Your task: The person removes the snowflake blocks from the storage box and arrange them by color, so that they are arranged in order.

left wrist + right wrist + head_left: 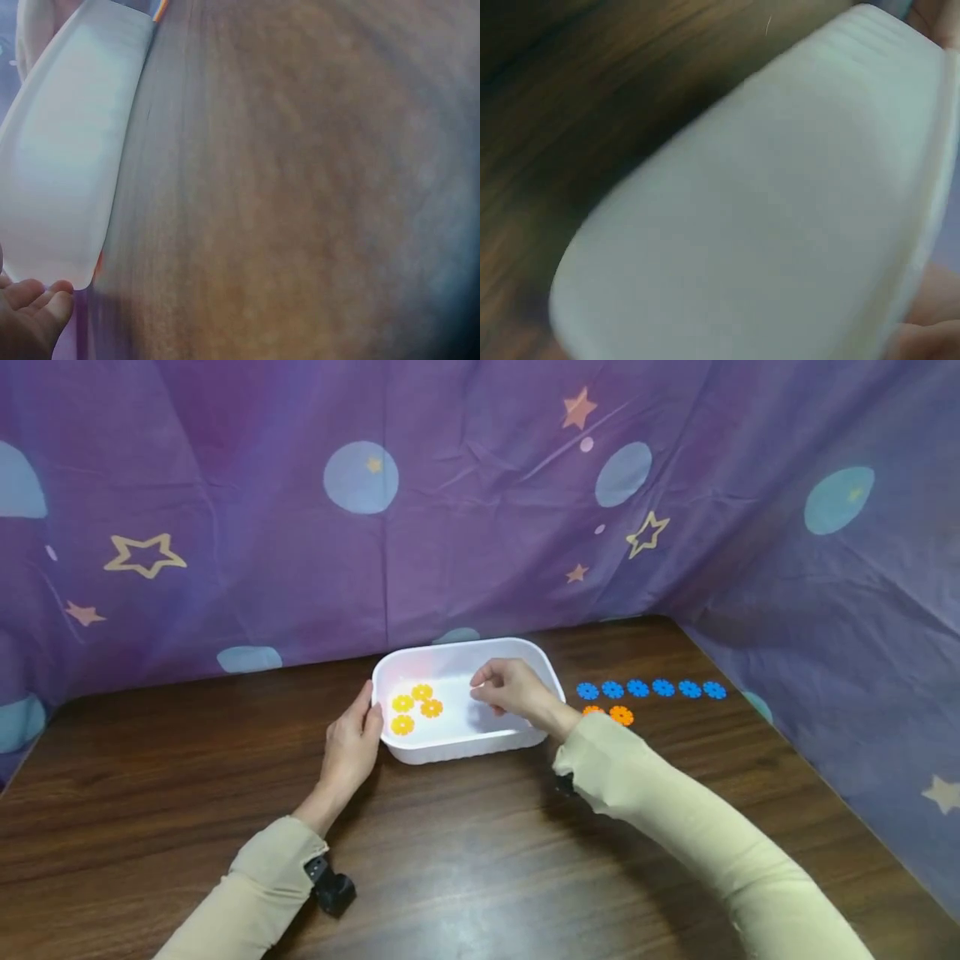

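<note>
A white plastic basin [457, 750] stands on the table, its near long wall filling much of both wrist views. My left hand [351, 739] grips the basin's left end, and its fingertips show at the basin's corner in the left wrist view. Several yellow snowflake discs [402, 702] lie inside at the left. My right hand [517, 693] reaches over the right side into the basin. Its fingers are bent, with thumb and forefinger close together; whether a disc is between them cannot be seen.
Right of the basin, several blue snowflake discs [637, 688] lie in a row. Two orange discs [621, 716] sit in front of them, one partly hidden by the right wrist. A purple patterned cloth [465, 552] hangs behind the brown wooden table [450, 868].
</note>
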`<state>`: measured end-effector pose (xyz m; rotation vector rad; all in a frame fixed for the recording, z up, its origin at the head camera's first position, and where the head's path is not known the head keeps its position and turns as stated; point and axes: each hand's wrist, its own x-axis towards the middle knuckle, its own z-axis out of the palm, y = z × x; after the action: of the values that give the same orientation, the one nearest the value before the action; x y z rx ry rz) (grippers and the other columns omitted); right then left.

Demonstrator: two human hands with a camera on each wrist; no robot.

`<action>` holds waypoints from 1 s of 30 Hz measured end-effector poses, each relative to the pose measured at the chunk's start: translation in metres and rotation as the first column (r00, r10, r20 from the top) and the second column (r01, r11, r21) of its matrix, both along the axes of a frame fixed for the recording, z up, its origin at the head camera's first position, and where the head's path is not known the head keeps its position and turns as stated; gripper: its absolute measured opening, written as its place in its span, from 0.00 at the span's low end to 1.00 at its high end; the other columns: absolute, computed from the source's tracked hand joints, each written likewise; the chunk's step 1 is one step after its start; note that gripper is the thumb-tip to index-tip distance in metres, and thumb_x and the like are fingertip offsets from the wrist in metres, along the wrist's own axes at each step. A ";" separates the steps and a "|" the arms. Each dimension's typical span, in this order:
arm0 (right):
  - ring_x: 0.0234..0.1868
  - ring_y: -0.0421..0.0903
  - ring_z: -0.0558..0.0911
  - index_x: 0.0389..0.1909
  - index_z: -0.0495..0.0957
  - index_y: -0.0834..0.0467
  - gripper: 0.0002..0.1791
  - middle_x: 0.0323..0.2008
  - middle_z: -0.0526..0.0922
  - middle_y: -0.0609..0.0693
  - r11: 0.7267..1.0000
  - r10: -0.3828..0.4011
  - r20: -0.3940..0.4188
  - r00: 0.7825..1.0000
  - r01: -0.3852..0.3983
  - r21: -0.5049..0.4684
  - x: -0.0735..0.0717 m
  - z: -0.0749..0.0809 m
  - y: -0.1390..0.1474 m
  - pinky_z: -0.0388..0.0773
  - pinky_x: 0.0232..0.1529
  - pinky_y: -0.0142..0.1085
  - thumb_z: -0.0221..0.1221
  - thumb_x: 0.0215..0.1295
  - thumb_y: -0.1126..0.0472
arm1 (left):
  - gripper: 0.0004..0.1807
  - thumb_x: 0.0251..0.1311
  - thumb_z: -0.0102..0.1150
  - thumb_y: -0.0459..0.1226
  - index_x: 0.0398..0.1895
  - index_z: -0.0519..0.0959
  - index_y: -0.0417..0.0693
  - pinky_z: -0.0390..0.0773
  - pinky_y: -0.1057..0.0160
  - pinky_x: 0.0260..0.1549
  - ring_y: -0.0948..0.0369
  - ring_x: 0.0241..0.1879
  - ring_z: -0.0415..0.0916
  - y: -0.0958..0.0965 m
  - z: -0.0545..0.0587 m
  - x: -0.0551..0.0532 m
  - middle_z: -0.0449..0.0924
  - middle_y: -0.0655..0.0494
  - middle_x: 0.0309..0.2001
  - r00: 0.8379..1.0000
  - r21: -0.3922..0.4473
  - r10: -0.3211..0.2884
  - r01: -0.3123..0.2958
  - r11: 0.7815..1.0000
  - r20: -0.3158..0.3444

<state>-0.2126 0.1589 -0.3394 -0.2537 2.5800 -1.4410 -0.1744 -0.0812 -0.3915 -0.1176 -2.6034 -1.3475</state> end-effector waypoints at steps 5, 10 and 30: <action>0.15 0.37 0.69 0.38 0.76 0.67 0.09 0.14 0.71 0.46 0.998 0.020 0.074 0.997 -0.025 0.057 -0.011 -0.014 -0.026 0.70 0.20 0.26 0.61 0.57 0.68 | 0.26 0.68 0.42 0.38 0.68 0.62 0.38 0.66 0.51 0.62 0.48 0.62 0.66 0.001 -0.001 0.001 0.66 0.43 0.65 1.000 -0.005 -0.006 0.006 1.000 -0.023; 0.15 0.37 0.71 0.36 0.77 0.66 0.09 0.15 0.72 0.47 0.988 0.026 0.107 0.994 -0.042 0.151 -0.019 -0.017 -0.042 0.70 0.19 0.24 0.63 0.55 0.67 | 0.26 0.68 0.42 0.37 0.67 0.63 0.38 0.66 0.50 0.62 0.47 0.62 0.67 0.000 -0.001 0.001 0.66 0.43 0.64 0.999 -0.004 -0.001 0.001 1.000 -0.034; 0.33 0.44 0.74 0.34 0.76 0.61 0.13 0.28 0.77 0.49 0.864 0.101 -0.028 0.994 -0.074 0.498 -0.027 -0.026 -0.066 0.71 0.39 0.30 0.68 0.51 0.62 | 0.26 0.67 0.43 0.37 0.67 0.64 0.38 0.67 0.49 0.61 0.46 0.61 0.68 0.001 -0.001 0.000 0.68 0.42 0.63 0.999 0.012 0.005 -0.005 1.000 -0.043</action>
<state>-0.2393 0.0926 -0.3656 -0.3301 2.8261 -0.7025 -0.1740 -0.0804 -0.3929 -0.1363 -2.5583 -1.3442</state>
